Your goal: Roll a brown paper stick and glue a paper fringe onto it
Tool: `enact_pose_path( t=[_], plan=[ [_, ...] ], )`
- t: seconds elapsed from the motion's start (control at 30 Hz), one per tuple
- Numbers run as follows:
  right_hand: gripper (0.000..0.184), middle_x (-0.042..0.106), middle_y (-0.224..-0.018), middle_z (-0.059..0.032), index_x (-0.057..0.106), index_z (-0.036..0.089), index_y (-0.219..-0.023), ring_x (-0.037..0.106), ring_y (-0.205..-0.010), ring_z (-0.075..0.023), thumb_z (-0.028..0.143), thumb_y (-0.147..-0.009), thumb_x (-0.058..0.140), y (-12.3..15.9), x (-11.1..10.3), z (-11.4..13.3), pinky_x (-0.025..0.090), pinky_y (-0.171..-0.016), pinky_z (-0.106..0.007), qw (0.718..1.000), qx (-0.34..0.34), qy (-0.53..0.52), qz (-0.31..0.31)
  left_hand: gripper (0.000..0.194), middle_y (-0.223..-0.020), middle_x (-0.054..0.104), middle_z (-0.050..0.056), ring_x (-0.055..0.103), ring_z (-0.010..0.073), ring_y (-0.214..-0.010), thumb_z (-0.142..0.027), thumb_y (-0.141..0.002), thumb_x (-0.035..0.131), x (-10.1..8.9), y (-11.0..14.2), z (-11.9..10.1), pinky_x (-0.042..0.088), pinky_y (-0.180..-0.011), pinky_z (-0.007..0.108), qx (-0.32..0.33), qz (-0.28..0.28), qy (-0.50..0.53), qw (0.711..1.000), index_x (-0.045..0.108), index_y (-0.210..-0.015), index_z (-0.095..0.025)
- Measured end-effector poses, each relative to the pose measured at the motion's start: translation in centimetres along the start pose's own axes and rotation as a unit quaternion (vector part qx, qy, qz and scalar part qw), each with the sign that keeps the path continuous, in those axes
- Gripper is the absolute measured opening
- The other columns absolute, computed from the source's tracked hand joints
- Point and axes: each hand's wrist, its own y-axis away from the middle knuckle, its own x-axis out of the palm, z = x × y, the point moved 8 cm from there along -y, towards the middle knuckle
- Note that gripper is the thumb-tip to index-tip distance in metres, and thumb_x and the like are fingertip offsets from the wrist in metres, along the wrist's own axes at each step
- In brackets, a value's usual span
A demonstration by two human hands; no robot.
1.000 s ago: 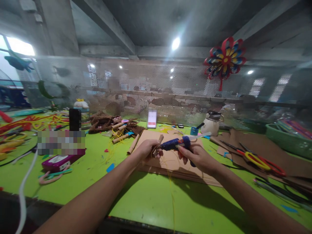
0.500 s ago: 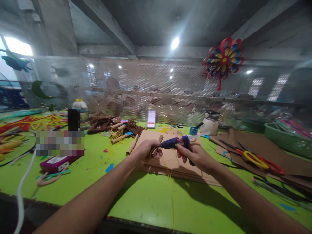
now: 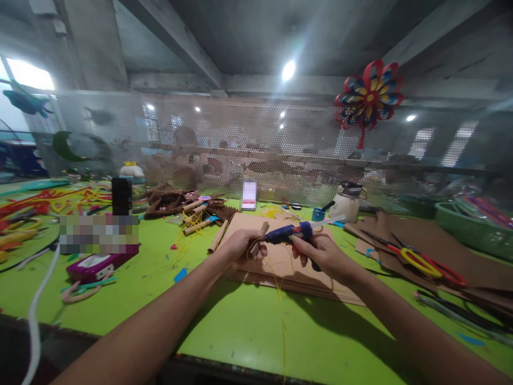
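My left hand (image 3: 245,245) is closed around a small piece of folded brown paper (image 3: 264,231), partly hidden by the fingers. In my right hand (image 3: 320,249) is a blue hot glue gun (image 3: 286,233), its nozzle pointing left and close against the folded paper. A whitish glue stick (image 3: 329,220) sticks out of the gun's back end. Below both hands lies a stack of brown paper sheets (image 3: 296,270). Thin yellow strands (image 3: 279,286) hang from near the left hand down over the stack and the table.
Rolled brown paper tubes (image 3: 218,238) lie left of the stack. Scissors with yellow and red handles (image 3: 420,262) rest on brown paper (image 3: 476,264) at the right. Upright phones (image 3: 249,195) and a white jug (image 3: 347,203) stand behind. A purple box (image 3: 94,267) lies left on the green table (image 3: 236,326).
Almost nothing differs. Both hands keep the same place and hold, with the glue gun's nozzle still at the folded paper; the view has shifted very slightly.
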Motion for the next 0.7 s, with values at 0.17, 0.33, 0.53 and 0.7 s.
enact_pose_path(
  t=[0.17, 0.33, 0.53, 0.7],
  plan=[
    [0.042, 0.053, -0.061, -0.0022, 0.054, 0.013, -0.067, 0.049, -0.053, -0.01, 0.048, -0.085, 0.041, 0.1, 0.3, 0.2, 0.039, -0.052, -0.023, 1.0, 0.0, -0.015, 0.015, 0.021, -0.051, 0.058, 0.008, 0.05, 0.0101, -0.041, -0.02, -0.078, 0.045, 0.0, 0.3, -0.1, 0.037, -0.039, 0.019, 0.0, -0.017, -0.015, 1.0, 0.059, -0.071, -0.006],
    [0.042, 0.052, -0.059, -0.0017, 0.053, 0.013, -0.065, 0.049, -0.054, -0.0102, 0.048, -0.084, 0.043, 0.4, 0.7, 1.0, 0.04, -0.052, -0.023, 0.999, -0.002, -0.026, 0.041, 0.025, -0.051, 0.057, 0.009, 0.048, 0.0097, -0.04, -0.02, -0.078, 0.044, 0.3, 0.4, -0.3, 0.036, -0.039, 0.02, -0.001, -0.003, -0.049, 0.999, 0.059, -0.065, -0.006],
    [0.043, 0.052, -0.057, -0.0016, 0.055, 0.013, -0.066, 0.048, -0.051, -0.0097, 0.049, -0.085, 0.042, 0.2, 0.1, 0.4, 0.039, -0.051, -0.023, 1.0, 0.004, -0.015, 0.019, 0.017, -0.051, 0.056, 0.006, 0.051, 0.0107, -0.047, -0.019, -0.075, 0.048, 0.1, 0.4, -0.1, 0.037, -0.04, 0.018, -0.012, -0.016, 0.003, 1.0, 0.059, -0.071, -0.007],
    [0.044, 0.053, -0.057, -0.0023, 0.056, 0.013, -0.066, 0.05, -0.054, -0.0107, 0.049, -0.086, 0.041, 0.2, 0.4, 0.1, 0.039, -0.053, -0.023, 1.0, 0.002, -0.009, 0.011, 0.015, -0.054, 0.056, 0.008, 0.052, 0.0115, -0.046, -0.019, -0.074, 0.05, 0.0, 0.3, -0.2, 0.036, -0.037, 0.018, 0.001, -0.016, 0.001, 1.0, 0.057, -0.072, -0.006]
  ],
)
